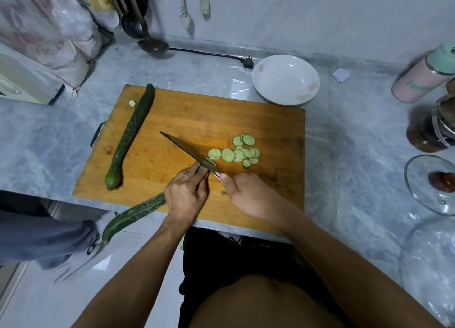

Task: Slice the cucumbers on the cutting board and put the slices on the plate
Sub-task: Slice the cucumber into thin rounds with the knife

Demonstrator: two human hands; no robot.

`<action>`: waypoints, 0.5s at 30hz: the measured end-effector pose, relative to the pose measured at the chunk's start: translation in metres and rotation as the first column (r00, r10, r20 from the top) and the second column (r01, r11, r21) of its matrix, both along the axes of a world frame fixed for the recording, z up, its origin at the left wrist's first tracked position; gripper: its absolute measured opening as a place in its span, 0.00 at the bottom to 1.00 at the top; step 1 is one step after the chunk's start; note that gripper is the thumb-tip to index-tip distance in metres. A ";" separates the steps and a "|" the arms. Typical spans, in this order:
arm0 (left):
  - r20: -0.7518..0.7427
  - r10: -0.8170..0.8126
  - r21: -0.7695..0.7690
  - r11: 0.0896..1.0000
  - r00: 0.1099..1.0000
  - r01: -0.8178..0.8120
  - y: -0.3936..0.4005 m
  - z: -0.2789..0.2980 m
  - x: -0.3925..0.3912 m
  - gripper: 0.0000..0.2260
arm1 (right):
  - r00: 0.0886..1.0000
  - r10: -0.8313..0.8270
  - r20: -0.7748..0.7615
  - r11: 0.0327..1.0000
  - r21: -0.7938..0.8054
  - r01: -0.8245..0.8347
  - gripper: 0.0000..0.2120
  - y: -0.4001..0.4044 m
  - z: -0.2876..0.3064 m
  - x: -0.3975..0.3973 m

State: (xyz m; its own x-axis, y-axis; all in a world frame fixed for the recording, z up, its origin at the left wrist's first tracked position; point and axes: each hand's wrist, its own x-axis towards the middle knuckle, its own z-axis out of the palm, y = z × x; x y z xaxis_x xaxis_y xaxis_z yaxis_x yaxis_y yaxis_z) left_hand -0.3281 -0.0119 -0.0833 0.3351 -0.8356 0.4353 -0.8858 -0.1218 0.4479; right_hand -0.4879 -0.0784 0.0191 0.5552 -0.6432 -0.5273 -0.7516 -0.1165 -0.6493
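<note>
Nearest, the left hand [186,192] curls over the cucumber being cut [138,213], fingers wrapped on it just behind the blade so it cannot roll and the fingertips stay clear of the edge. This cucumber runs from near left to far right: its uncut end hangs off the near edge of the cutting board [258,120] and past the desk [344,155], while its cut end sits under the knife [187,150]. The right hand [242,189] is clamped round the knife handle, thumb pressed along the top, probably to steady each stroke. The blade points far left, crossing the cucumber at its cut end, which suits thin round slices. Just right of the blade a cluster of slices [240,151] lies overlapping on the board, not yet moved. On the far left of the board a second cucumber [130,136] lies whole, its long axis running near to far with a slight lean right, and one small end piece [132,103] sits beside its far tip. Beyond the board's far right corner stands the white plate [285,80], holding no slices, close enough for an easy transfer.
</note>
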 end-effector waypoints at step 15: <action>-0.063 -0.021 -0.003 1.000 0.998 0.021 0.000 -0.003 0.001 0.10 | 0.995 -0.054 0.083 0.998 0.022 0.052 0.32 0.003 0.011 -0.022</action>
